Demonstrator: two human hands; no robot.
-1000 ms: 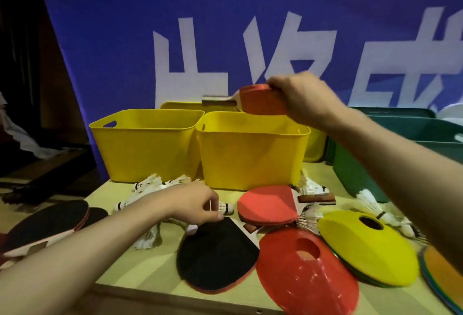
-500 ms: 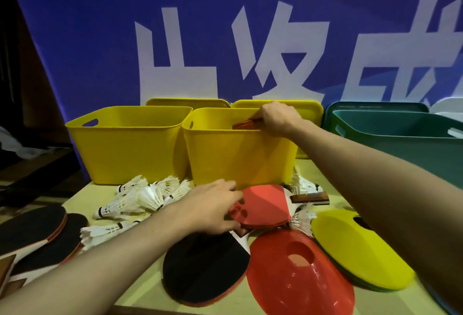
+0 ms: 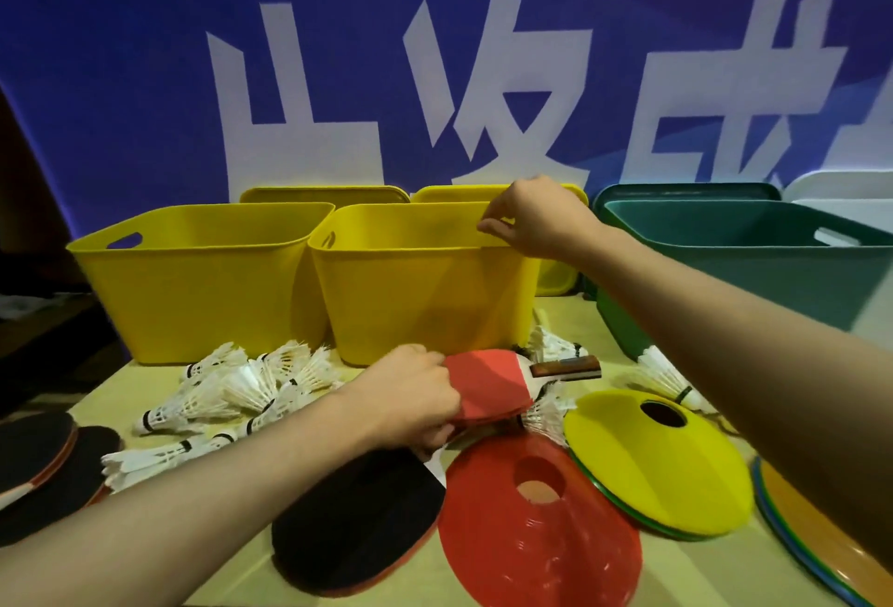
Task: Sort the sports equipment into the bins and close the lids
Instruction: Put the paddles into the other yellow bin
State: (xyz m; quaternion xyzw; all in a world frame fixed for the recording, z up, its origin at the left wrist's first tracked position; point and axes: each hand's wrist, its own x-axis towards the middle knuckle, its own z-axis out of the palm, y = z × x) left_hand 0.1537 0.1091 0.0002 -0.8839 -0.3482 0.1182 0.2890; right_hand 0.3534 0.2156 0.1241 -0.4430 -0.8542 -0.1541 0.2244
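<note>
head view: left hand [image 3: 410,396] grips the edge of a red-faced paddle [image 3: 488,389] lying on the table [image 3: 570,316] just in front of the middle yellow bin [image 3: 425,297]; right hand [image 3: 536,217] hangs over that bin's rim, fingers loosely curled, holding nothing. further stock: second yellow bin [image 3: 193,282] to the left, green bin [image 3: 734,239] to the right, shuttlecocks [image 3: 232,389] heaped near the left bin, black-faced paddle [image 3: 357,519], red cone disc [image 3: 541,519], yellow cone disc [image 3: 662,456], all on the table.

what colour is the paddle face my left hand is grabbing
Red, shown in the head view: the left hand grips the paddle by its red face.
</note>
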